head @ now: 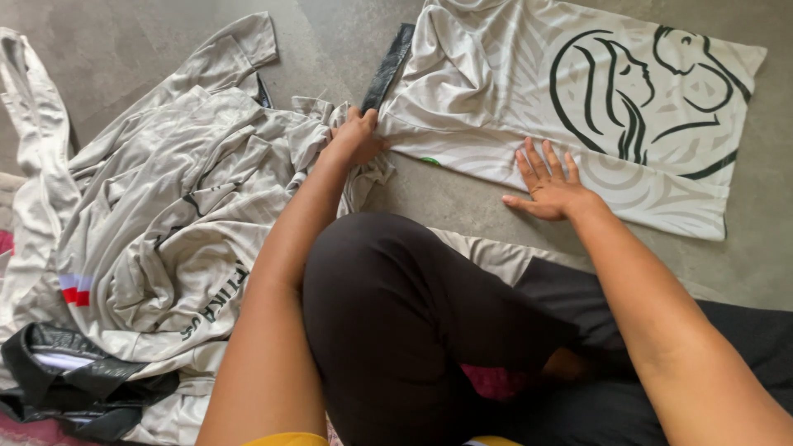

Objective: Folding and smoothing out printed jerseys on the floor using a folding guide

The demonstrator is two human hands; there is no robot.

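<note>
Head view: folding step. Left hand [357,136] pinches shirt [578,107] edge; right hand [549,182] lies flat, fingers spread, on it. Next fold likely needs a smooth crease. Pile [165,215] beside, on floor [462,198].

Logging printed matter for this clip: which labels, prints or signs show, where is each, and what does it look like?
No packages, signs or screens.
Line-art print: dark curved outlines on the flat cream garment, upper right, beyond the right hand.
Dark lettering: on the crumpled cream pile, lower left.
Small patch: white and red blocks, pile's left edge.
Green mark: tiny, near the left hand.
</note>
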